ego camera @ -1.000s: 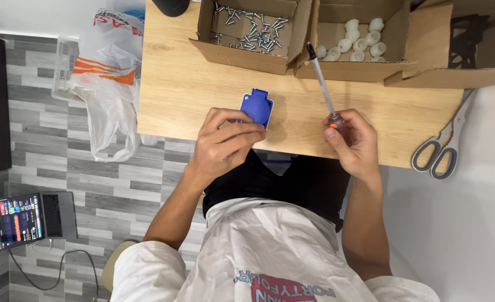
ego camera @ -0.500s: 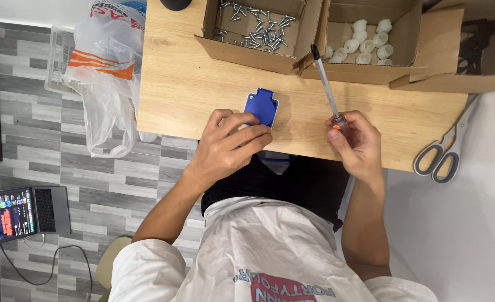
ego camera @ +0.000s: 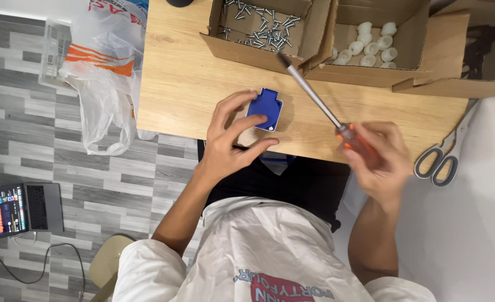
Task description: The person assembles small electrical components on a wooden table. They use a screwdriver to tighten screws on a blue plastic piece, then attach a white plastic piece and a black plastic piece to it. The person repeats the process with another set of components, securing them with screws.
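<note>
The left hand point(ego camera: 228, 146) is resting on the worktop point(ego camera: 186, 89) with fingers spread, fingertips touching the near edge of the blue socket point(ego camera: 264, 109) — steadying it, not lifting it. Half a second ago that hand was curled closer over the socket; now the fingers are opening and the blue face is showing more fully. The right hand point(ego camera: 379, 159) is closed around the orange handle of the screwdriver point(ego camera: 325, 109), and it is blurring with motion; the shaft is leaning further left than before, its tip now just beyond the socket, by the edge of the box of screws point(ego camera: 258, 28). Further right are the box of white caps point(ego camera: 370, 47) and the scissors point(ego camera: 443, 159).
</note>
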